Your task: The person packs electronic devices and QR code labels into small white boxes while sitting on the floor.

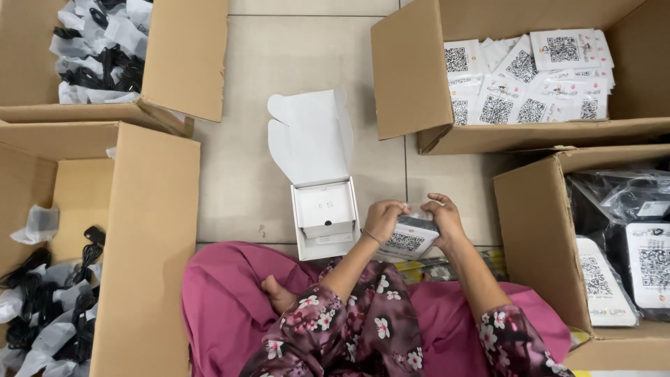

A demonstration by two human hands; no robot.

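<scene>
Cardboard cartons number four: two at left, the upper one [185, 63] and the lower one [146, 244], each holding bagged black cables, and two at right, one [412, 77] of printed cards, one [537, 237] of bagged devices. Between them sits one open white box [322, 209]. Left hand [382, 220] and right hand [445, 220] both clasp one small card-topped device [408, 239] just right of it.

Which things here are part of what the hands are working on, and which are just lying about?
In hand:
- small white code-printed device in clear wrap, held by left hand and right hand
- open white cardboard carton with raised lid, beside the left hand

Lying about:
- brown cardboard box of white code cards
- brown box of bagged black cables
- brown box of wrapped devices
</scene>
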